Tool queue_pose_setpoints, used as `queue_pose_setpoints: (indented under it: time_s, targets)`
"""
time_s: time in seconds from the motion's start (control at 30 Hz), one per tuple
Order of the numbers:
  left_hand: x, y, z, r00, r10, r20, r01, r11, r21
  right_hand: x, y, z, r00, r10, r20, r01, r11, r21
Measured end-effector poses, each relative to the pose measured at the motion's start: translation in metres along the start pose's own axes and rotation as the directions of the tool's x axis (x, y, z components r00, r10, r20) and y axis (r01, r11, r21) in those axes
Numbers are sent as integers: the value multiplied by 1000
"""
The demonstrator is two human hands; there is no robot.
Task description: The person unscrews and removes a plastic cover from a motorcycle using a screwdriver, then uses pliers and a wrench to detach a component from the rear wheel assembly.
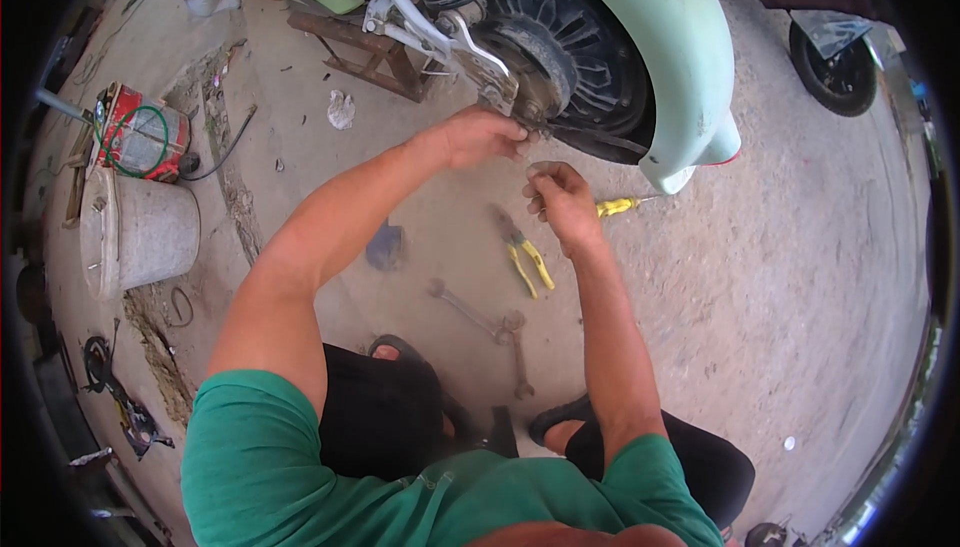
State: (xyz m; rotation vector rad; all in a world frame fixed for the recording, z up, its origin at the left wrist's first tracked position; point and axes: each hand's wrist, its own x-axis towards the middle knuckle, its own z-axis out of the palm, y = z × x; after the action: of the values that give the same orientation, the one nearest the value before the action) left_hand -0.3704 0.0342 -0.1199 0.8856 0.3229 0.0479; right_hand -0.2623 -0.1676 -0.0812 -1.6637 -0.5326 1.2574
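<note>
My left hand (pixel 487 137) reaches up to the lower end of the scooter's silver bracket (pixel 490 72), beside the rear wheel hub (pixel 545 72). Its fingers are pressed together at the parts there, and what they grip is hidden. Just below and to the right, my right hand (pixel 562 202) is apart from the wheel, with thumb and fingertips closed in a pinch. Anything in that pinch is too small to name. Pliers with yellow handles (pixel 525 255) lie on the floor below my hands. Beside my right hand is a yellow-handled screwdriver (pixel 618 207).
Two wrenches (pixel 465 309) (pixel 519 355) lie on the floor between my feet. A pale green fender (pixel 690 57) curves over the wheel. A rusty metal stand (pixel 375 62) sits beneath the scooter. At left are a whitish bucket (pixel 150 232), a red container (pixel 150 132) and a floor crack.
</note>
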Motion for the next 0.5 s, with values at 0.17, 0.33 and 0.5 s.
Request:
queue_pose_setpoints:
  time_s: [0.17,0.33,0.5]
  targets:
    - [1,-6,-10,1000,10,9,-10,1000,-5,-15,-14,19,836,-530,-140,512,846,-147]
    - [0,-5,-2,1000,16,12,-16,1000,-11,-25,-30,27,761,-644,-78,627,761,-170]
    - [0,-2,6,999,15,-45,-13,999,48,14,13,8,958,-175,-226,189,981,44]
